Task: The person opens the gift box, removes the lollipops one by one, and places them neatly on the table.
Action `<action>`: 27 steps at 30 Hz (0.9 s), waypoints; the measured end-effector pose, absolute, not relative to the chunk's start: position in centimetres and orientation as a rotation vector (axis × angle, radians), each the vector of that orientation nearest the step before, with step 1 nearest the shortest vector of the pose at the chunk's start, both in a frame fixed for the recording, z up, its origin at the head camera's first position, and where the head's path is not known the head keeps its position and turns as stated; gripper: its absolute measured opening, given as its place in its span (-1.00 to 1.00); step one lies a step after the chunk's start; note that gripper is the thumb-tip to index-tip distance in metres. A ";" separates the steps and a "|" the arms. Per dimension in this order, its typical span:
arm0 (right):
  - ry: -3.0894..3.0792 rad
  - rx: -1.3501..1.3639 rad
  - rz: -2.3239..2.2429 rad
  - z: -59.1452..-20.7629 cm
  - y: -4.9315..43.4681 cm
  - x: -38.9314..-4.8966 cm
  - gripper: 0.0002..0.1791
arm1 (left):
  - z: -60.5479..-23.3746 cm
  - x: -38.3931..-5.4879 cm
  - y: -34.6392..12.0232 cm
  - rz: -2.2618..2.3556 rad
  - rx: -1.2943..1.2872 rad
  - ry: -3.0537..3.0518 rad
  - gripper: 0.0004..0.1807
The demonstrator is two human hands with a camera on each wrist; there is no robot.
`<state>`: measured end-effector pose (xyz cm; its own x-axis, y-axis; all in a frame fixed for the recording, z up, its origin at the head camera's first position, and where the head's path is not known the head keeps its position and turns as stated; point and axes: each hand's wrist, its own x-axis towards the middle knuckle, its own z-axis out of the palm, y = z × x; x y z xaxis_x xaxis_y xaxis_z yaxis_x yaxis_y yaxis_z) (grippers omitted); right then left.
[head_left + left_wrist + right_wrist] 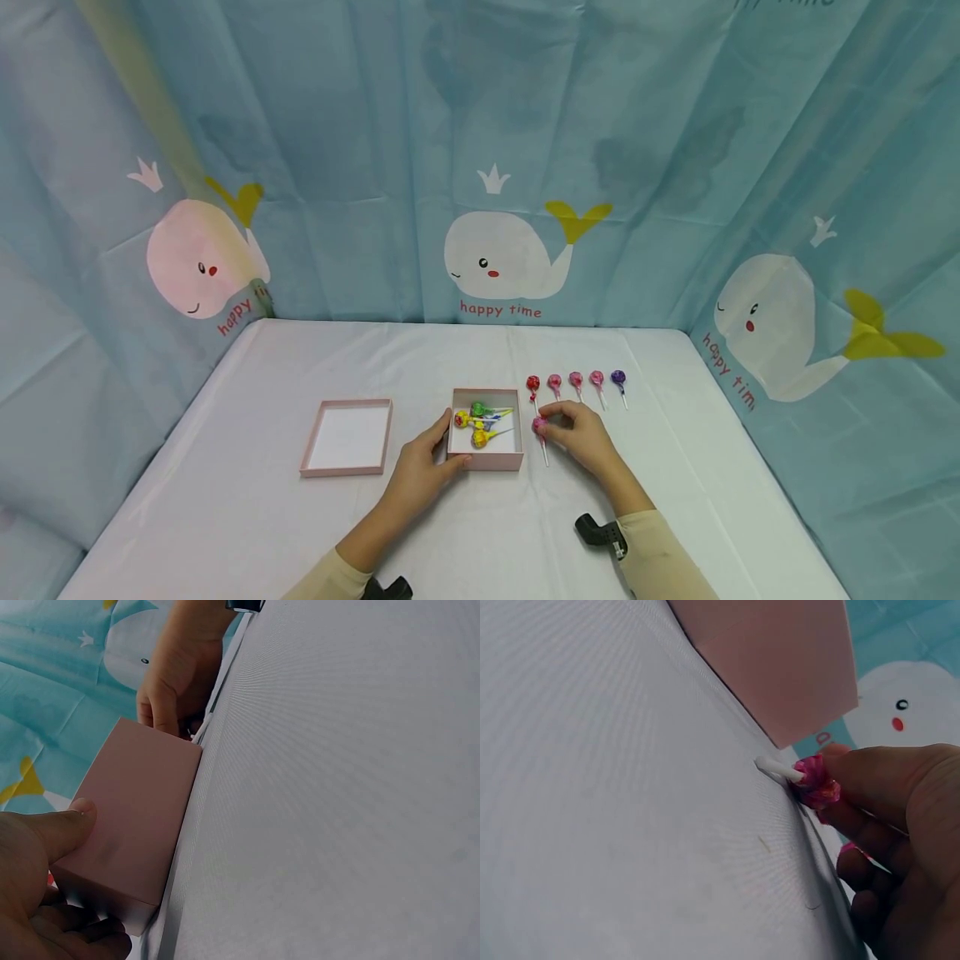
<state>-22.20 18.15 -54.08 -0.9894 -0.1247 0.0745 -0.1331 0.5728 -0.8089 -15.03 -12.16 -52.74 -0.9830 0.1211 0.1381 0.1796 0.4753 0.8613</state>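
My left hand (422,468) grips a small pink box (495,462), thumb on its front wall and fingers along its left side. Inside, yellow lollipops (480,438), a green lollipop (477,408) and a partly covered blue one lie on the white bottom. Just right of the box, my right hand (583,435) pinches a pink lollipop (538,426) by its wrapped head. In the right wrist view, that lollipop's white stick (778,769) points away from the fingers. The left wrist view shows my thumb pressed on the box wall (139,802).
A row of lollipops stretches behind my right hand: a red one (533,383), several pink ones (575,379) and a purple one (618,377). The box's lid (346,473) lies at the left, inside up. A whale-print curtain (360,208) surrounds the white table (225,517).
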 end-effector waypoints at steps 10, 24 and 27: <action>-2.731 0.269 1.431 -52.6 18.2 -22.2 -0.70 | -52.6 -15.1 -12.2 -1.545 -0.266 -2.655 -0.04; -2.652 0.544 1.317 -48.7 17.6 -23.3 -0.74 | -52.9 -15.0 -12.3 -1.548 -0.263 -2.647 -0.03; -2.652 0.632 1.272 -47.7 17.2 -23.4 -0.73 | -52.9 -14.9 -12.3 -1.549 -0.262 -2.646 -0.02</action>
